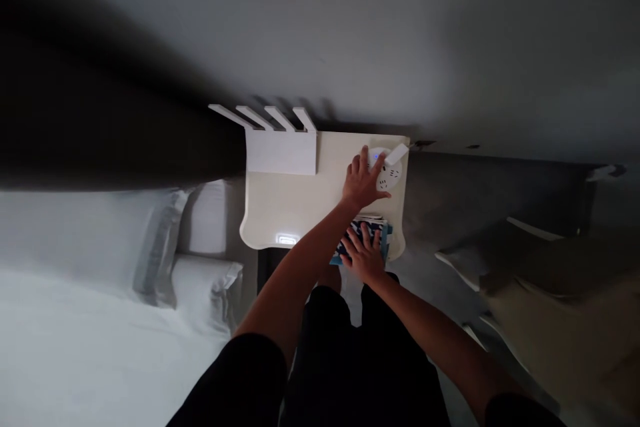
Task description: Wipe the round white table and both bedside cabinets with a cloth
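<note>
**Both hands down on the bedside table**

From the head camera I look straight down onto a cream bedside table [295, 203] set against a grey wall [350, 27]; my left hand [364, 181] lies at the table's far right corner, fingers spread and palm down, resting against a round white power socket hub [389, 177] with a small blue light showing on it; the hand covers the hub's left part and is not closed around it, so I read the grip as open and flat; a white plug or adapter [397, 154] sticks up from the hub's far edge, just beyond the fingertips.

My right hand [367, 253] is nearer to me, at the table's front right edge; it presses flat, fingers splayed, onto a blue and white patterned item [385, 232] that looks like a folded cloth or a packet, though I cannot tell which; the hand rests on top of it and is not clenched; the item lies on the table, between the hub and the front edge, slightly overhanging that edge.

At the table's far left stands a white router [281, 150] with four antennas [263, 117] slanting towards the wall; a small lit rectangle [287, 239] glows at the table's front edge; to the left are a white bed [75, 333] and pillows [205, 283]; to the right the floor is blurred, with pale shapes I cannot make out.
</note>
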A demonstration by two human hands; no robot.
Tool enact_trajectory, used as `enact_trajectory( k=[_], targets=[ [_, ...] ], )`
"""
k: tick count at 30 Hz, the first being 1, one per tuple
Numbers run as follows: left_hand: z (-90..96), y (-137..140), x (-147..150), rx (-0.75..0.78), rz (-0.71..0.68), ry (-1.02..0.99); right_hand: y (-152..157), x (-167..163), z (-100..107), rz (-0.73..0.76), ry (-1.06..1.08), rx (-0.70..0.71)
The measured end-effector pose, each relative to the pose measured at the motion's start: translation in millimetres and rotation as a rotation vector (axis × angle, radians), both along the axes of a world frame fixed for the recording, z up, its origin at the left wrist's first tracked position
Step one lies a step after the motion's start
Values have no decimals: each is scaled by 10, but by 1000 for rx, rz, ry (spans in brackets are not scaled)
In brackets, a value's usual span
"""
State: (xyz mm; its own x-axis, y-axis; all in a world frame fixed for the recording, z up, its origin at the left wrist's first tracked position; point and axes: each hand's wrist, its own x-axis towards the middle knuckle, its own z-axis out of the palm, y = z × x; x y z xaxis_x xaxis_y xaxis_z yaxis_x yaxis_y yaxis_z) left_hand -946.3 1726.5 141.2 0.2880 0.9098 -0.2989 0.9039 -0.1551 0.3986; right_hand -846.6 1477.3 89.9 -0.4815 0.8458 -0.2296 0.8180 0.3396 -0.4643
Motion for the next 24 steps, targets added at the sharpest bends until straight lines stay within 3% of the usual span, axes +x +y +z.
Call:
enact_trajectory(
  k=[3, 5, 6, 10, 12, 16, 24],
  targets=[
    [32, -43, -208, 23, -17, -58, -7, -23, 3, -1, -4, 14],
    [69, -96, -577, 48, 91, -100, -16, -27, 7, -4, 1, 30],
    [87, -124, -833, 61, 197, -107, -19, -37, 11, -10, 3, 36],
    [109, -140, -2070, 133, 834, 25, -11, -211, 43, -28, 3, 18],
    [75, -61, -2599, 24, 1012, 88, 6, -377, 59, -30, -3, -5],
    [-34, 132, -3180, -165, 1068, -18, 44, -710, 64, -27, -26, -26],
    [-77, 132, -3499, -275, 1115, -409, 81, -922, 44, -17, -76, -9]
  ],
)
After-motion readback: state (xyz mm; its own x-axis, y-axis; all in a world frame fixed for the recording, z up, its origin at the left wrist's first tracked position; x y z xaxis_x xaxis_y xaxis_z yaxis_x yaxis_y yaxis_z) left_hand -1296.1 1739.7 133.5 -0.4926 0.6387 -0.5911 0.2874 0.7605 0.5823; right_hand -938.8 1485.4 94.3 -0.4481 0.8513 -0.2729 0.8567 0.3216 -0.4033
